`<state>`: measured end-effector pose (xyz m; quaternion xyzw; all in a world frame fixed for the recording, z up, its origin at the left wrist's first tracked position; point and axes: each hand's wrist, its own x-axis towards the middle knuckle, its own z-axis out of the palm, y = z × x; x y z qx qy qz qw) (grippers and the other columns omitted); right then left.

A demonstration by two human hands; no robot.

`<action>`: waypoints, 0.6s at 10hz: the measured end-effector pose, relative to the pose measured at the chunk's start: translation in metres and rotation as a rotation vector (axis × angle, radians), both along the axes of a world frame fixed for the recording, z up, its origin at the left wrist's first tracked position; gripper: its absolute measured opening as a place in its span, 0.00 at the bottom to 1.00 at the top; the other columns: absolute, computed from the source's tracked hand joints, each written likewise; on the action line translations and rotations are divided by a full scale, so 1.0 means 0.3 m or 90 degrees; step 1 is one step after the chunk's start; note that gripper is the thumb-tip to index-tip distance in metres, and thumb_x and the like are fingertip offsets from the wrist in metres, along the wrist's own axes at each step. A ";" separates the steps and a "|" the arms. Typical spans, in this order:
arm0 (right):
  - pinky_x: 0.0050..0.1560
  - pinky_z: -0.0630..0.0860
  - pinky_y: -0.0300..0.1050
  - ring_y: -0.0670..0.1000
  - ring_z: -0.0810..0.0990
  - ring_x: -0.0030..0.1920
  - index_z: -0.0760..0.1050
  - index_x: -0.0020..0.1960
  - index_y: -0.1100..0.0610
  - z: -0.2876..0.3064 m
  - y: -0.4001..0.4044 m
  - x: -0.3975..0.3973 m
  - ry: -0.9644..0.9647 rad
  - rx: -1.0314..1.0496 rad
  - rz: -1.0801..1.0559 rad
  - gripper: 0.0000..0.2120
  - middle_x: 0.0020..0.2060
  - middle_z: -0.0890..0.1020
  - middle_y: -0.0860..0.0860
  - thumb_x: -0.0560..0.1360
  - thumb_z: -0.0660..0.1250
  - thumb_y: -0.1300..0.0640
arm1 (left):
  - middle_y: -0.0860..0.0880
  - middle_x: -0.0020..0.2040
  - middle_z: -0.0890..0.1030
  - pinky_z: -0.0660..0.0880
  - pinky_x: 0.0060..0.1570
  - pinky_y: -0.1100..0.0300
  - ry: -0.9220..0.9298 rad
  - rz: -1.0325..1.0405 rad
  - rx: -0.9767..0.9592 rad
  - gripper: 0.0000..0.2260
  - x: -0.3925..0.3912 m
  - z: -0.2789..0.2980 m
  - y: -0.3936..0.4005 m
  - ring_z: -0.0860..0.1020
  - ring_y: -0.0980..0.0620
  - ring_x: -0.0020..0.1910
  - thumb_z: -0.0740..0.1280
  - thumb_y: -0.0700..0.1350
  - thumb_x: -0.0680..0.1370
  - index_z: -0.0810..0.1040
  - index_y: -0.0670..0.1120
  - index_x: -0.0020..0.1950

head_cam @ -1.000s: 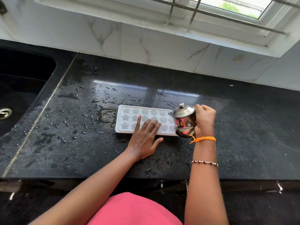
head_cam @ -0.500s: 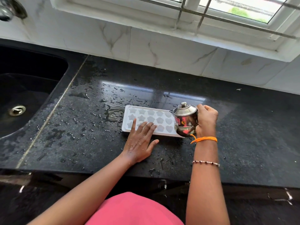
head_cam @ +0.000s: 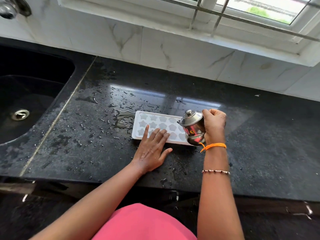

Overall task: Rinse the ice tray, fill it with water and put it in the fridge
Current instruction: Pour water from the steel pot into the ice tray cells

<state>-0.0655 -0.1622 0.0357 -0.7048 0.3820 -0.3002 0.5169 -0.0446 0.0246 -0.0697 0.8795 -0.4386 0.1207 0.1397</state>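
The left hand (head_cam: 152, 149) lies flat and open, fingers spread on the near edge of the white ice tray (head_cam: 155, 124), pinning it to the wet black counter (head_cam: 259, 135). The right hand (head_cam: 213, 124) grips a small lidded steel pot (head_cam: 193, 129), tilted over the tray's right end. Water droplets (head_cam: 121, 108) dot the counter; a black sink (head_cam: 26, 101) sits far left.

counter (head_cam: 259, 144) right of steel pot (head_cam: 193, 129) bare; sink (head_cam: 34, 94) far left.

ice tray (head_cam: 156, 124) on counter (head_cam: 259, 135), sink (head_cam: 26, 94) at left, pot (head_cam: 193, 128) over tray's right end
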 end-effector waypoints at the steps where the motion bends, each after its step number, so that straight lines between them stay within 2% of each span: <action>1: 0.31 0.59 0.43 0.48 0.59 0.27 0.60 0.22 0.53 0.006 0.007 -0.003 0.016 -0.028 -0.002 0.18 0.22 0.60 0.48 0.65 0.64 0.62 | 0.46 0.63 0.76 0.52 0.68 0.39 -0.001 -0.002 -0.003 0.25 0.001 -0.001 0.001 0.73 0.43 0.63 0.54 0.58 0.77 0.74 0.43 0.64; 6: 0.29 0.58 0.42 0.48 0.59 0.25 0.60 0.22 0.54 0.036 0.028 -0.014 0.069 -0.100 -0.005 0.18 0.21 0.60 0.49 0.66 0.63 0.63 | 0.46 0.63 0.76 0.53 0.68 0.39 0.006 -0.005 -0.001 0.26 0.001 -0.004 0.002 0.73 0.43 0.64 0.53 0.59 0.77 0.74 0.43 0.65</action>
